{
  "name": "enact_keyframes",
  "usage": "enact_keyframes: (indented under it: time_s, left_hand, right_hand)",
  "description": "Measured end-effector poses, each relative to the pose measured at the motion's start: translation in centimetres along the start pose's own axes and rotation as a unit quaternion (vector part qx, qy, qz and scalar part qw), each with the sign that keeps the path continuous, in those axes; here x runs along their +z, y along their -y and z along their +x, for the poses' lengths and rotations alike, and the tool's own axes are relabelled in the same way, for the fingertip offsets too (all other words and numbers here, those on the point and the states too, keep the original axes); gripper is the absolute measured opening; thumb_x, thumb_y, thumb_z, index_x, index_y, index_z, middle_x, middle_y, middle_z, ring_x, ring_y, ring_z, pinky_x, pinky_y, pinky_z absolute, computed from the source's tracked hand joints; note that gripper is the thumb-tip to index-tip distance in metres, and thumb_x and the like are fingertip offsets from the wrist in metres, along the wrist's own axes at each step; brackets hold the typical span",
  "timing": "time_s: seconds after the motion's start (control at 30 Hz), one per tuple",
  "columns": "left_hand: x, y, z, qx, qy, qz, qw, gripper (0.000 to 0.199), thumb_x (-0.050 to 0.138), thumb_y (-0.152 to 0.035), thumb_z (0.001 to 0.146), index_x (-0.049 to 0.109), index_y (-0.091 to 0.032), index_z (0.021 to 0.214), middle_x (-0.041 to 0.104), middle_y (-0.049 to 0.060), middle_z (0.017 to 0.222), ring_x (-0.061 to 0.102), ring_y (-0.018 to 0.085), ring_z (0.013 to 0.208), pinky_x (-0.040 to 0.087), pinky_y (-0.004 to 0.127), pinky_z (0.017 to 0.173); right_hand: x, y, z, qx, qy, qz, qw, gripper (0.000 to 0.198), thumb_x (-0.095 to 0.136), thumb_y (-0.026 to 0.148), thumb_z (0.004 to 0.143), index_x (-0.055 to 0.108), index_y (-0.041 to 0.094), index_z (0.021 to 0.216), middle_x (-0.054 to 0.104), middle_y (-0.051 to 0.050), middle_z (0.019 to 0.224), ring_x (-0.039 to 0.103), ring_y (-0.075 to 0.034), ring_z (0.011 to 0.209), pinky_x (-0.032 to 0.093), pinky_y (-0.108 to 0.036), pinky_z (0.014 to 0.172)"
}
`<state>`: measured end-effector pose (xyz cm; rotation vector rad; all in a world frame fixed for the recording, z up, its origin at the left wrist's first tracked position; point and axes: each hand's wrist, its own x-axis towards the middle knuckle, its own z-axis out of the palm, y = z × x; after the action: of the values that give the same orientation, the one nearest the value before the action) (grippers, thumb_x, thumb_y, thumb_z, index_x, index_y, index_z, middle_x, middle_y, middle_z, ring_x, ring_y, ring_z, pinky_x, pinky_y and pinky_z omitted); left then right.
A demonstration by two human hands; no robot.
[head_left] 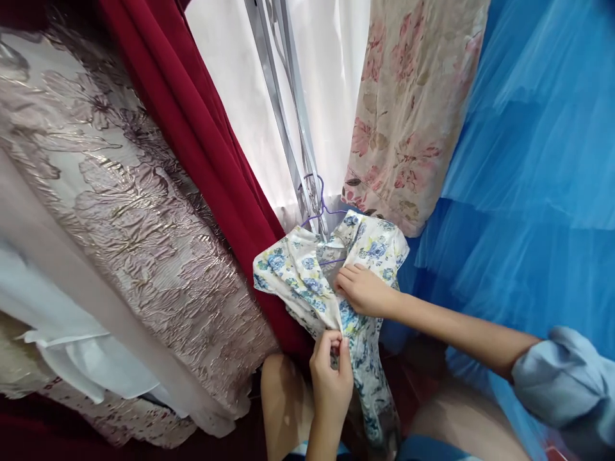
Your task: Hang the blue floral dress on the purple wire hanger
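You have the blue-flowered dress (293,262) in front of you, on a purple hanger (322,195), and the step in hand appears to be working along its open front. Your left hand (332,368) is nearly closed, thumb and fingers pinching the front edge below the neckline. Your right hand (359,289) lies higher, fingers curled at the opposite edge of the opening; how firmly they grip you cannot tell from here. The next move likely calls for a steady left pinch while the right fingers guide the other edge, without tugging the shoulders off the hanger.

The dress hangs rather than lying on a counter, its hook at the metal rails (283,96), and its lower part falls beside your bent knee (281,390). Behind the rails hangs white cloth (331,77). To the left are a dark red drape (192,134) and a pinkish embossed fabric (158,237); to the right, a rose-patterned garment (413,109) and layered blue tulle (533,141).
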<state>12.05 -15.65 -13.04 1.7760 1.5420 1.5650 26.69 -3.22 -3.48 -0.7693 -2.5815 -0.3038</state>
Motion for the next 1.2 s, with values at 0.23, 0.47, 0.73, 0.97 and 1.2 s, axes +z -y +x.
enact_keyframes:
  time_s: [0.23, 0.47, 0.73, 0.97, 1.2]
  left_hand:
    - [-0.1, 0.9, -1.6, 0.021, 0.038, 0.046, 0.998, 0.015, 0.052, -0.023, 0.094, 0.057, -0.018, 0.08, 0.059, 0.003, 0.074, 0.058, 0.016, 0.072, 0.046, 0.024, 0.068]
    - [2.0, 0.3, -2.8, -0.002, 0.063, 0.021, 0.998, 0.013, 0.05, -0.022, 0.094, 0.055, -0.019, 0.082, 0.06, 0.004, 0.075, 0.059, 0.016, 0.071, 0.046, 0.024, 0.066]
    - [1.2, 0.6, -2.3, -0.002, 0.068, 0.029, 0.997, 0.013, 0.051, -0.022, 0.093, 0.055, -0.019, 0.081, 0.06, 0.003, 0.074, 0.059, 0.016, 0.07, 0.045, 0.024, 0.065]
    - [2.0, 1.3, -3.6, -0.053, 0.057, 0.0, 0.997, 0.014, 0.054, -0.026, 0.094, 0.058, -0.019, 0.083, 0.063, 0.003, 0.072, 0.06, 0.016, 0.067, 0.047, 0.024, 0.064]
    - [2.1, 1.0, -4.4, -0.048, 0.069, -0.011, 0.996, 0.012, 0.053, -0.023, 0.093, 0.057, -0.019, 0.083, 0.062, 0.002, 0.072, 0.06, 0.016, 0.068, 0.047, 0.024, 0.066]
  right_hand:
    - [-1.3, 0.4, -2.5, -0.033, 0.091, -0.055, 0.994, 0.021, 0.042, 0.024, 0.099, 0.059, 0.012, 0.093, 0.061, -0.012, 0.088, 0.051, -0.023, 0.08, 0.032, -0.035, 0.074]
    - [-0.2, 1.4, -2.6, 0.041, 0.107, -0.102, 0.988, 0.012, 0.05, 0.013, 0.09, 0.06, 0.01, 0.095, 0.062, -0.014, 0.09, 0.052, -0.026, 0.083, 0.03, -0.037, 0.073]
    - [0.5, 2.2, -2.3, 0.083, 0.093, -0.081, 0.989, 0.012, 0.048, 0.01, 0.089, 0.059, 0.012, 0.094, 0.062, -0.013, 0.092, 0.053, -0.026, 0.083, 0.032, -0.037, 0.073]
    - [1.3, 5.8, -5.9, 0.079, 0.13, -0.054, 0.987, 0.015, 0.055, 0.009, 0.082, 0.06, 0.011, 0.096, 0.06, -0.012, 0.095, 0.053, -0.027, 0.086, 0.035, -0.038, 0.074]
    - [2.1, 6.0, -7.2, 0.102, 0.09, 0.005, 0.991, 0.01, 0.05, 0.011, 0.09, 0.058, 0.015, 0.095, 0.06, -0.009, 0.093, 0.052, -0.024, 0.084, 0.036, -0.034, 0.074]
